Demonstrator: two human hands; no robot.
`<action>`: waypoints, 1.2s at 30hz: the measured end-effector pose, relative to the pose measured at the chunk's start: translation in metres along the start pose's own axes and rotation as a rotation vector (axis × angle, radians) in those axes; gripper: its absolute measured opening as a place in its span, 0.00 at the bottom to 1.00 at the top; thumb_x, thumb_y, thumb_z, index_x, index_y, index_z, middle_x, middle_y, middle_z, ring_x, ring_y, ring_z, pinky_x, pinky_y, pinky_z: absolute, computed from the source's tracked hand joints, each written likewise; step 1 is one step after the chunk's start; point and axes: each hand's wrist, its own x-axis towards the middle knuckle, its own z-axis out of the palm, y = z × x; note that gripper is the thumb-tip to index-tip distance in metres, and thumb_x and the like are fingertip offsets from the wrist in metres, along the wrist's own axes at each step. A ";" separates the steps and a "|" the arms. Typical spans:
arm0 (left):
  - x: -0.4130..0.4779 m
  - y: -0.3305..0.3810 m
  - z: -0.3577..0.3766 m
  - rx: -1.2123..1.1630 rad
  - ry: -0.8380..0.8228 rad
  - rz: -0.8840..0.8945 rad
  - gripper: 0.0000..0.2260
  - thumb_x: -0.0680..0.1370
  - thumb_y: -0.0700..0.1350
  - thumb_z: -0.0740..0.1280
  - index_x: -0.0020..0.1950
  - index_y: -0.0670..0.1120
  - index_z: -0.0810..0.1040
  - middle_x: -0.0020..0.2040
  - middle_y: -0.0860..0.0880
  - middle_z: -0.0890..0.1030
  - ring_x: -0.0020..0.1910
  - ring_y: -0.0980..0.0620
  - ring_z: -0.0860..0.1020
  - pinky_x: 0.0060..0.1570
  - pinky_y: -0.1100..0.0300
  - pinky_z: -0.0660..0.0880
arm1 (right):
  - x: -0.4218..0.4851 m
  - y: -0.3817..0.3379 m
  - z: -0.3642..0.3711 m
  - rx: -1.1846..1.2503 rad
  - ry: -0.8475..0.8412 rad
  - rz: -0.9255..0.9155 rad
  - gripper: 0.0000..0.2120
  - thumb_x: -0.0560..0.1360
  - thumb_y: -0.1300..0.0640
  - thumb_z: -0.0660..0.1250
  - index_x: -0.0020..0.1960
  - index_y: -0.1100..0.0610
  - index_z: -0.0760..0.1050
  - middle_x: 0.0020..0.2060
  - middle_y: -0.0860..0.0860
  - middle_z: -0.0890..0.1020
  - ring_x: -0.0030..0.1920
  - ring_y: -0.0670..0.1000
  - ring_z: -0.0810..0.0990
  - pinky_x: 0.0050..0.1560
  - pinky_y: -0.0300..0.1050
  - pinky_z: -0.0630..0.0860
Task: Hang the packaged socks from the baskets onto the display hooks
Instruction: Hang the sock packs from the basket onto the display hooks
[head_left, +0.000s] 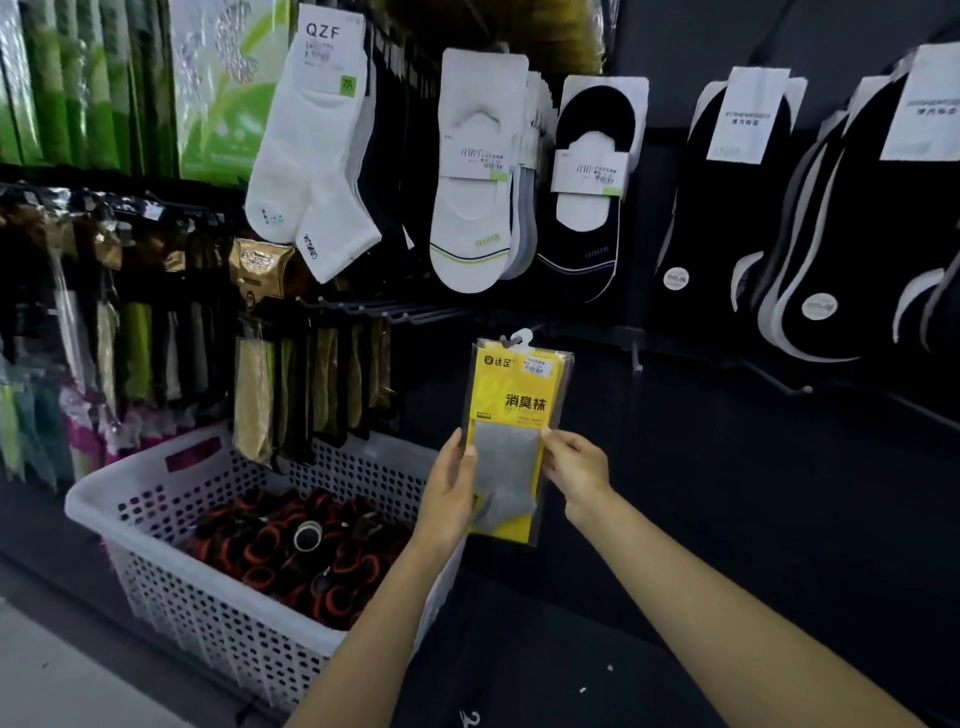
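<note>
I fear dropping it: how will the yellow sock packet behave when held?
The yellow sock packet looks flat and thin, so probably light and bendy. Its glossy wrap may be slippery; the left hand and right hand pinch its side edges.

The packet (511, 415) at the centre hides most fingers of my left hand (448, 486), only the thumb showing on its front. I cannot tell whether its white hanger tab (523, 335), at its 12 o'clock, sits over the hook (508, 341) or just in front of it. At 7 o'clock my left forearm (384, 597) covers the right end of the basket (156, 488), whose red-and-black load (291, 545) is too blurred to name, and at 2 o'clock the black socks (909, 234) run off the right edge, the small print on their labels (743, 117) unreadable.
</note>
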 end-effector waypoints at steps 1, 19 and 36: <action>-0.002 -0.005 0.002 0.001 0.004 -0.013 0.23 0.82 0.50 0.55 0.76 0.46 0.58 0.75 0.50 0.61 0.73 0.53 0.60 0.63 0.67 0.61 | -0.002 0.006 -0.006 -0.008 0.006 0.020 0.03 0.77 0.59 0.66 0.47 0.59 0.77 0.53 0.58 0.82 0.56 0.57 0.80 0.59 0.49 0.77; -0.265 -0.146 0.054 0.190 -0.181 -0.455 0.13 0.80 0.44 0.63 0.63 0.41 0.74 0.54 0.47 0.79 0.51 0.54 0.76 0.42 0.76 0.70 | -0.171 0.165 -0.214 -0.380 -0.185 0.442 0.10 0.76 0.63 0.67 0.58 0.61 0.74 0.45 0.54 0.79 0.46 0.53 0.80 0.42 0.40 0.76; -0.385 -0.205 0.023 0.417 -0.473 -0.805 0.17 0.76 0.40 0.68 0.64 0.41 0.71 0.58 0.42 0.77 0.54 0.51 0.76 0.45 0.68 0.75 | -0.269 0.278 -0.317 -1.262 -0.625 0.223 0.44 0.67 0.44 0.75 0.75 0.50 0.56 0.72 0.50 0.61 0.72 0.52 0.61 0.68 0.43 0.61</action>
